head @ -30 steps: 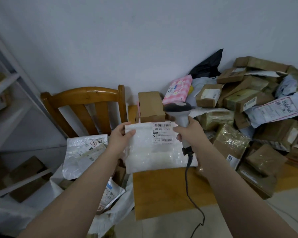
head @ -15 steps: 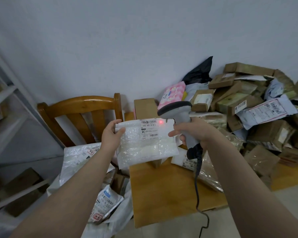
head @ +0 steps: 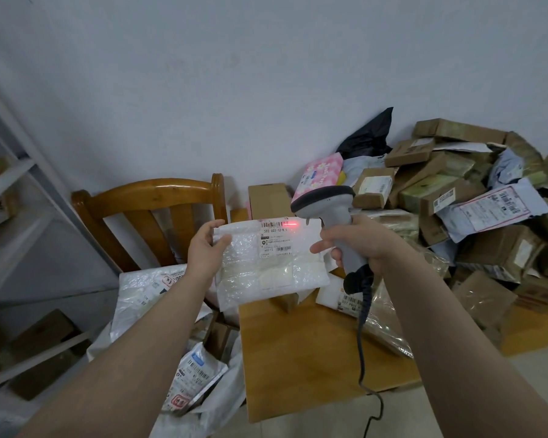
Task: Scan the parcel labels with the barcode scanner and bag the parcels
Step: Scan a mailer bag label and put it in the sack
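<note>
My left hand (head: 204, 248) pinches the left edge of a white bubble-wrap parcel (head: 269, 270), held up over the table's near left corner with its label (head: 277, 237) facing me. My right hand (head: 361, 245) grips the handle of a grey barcode scanner (head: 325, 203), whose head sits just right of the parcel's top edge. A red scan line glows on the label's top barcode. The scanner's dark cable (head: 361, 336) hangs down past the table edge. A large white sack (head: 209, 403) with several scanned parcels lies open at lower left.
A wooden table (head: 301, 352) carries a big heap of cardboard boxes and mailers (head: 475, 222) at right. One upright brown box (head: 266, 199) stands behind the parcel. A wooden chair (head: 149, 203) holds white mailers. Metal shelving (head: 10, 235) lines the left side.
The parcel came up off the table and its top edge met the scanner head. The red scan light came on and stays on the label's barcode.
</note>
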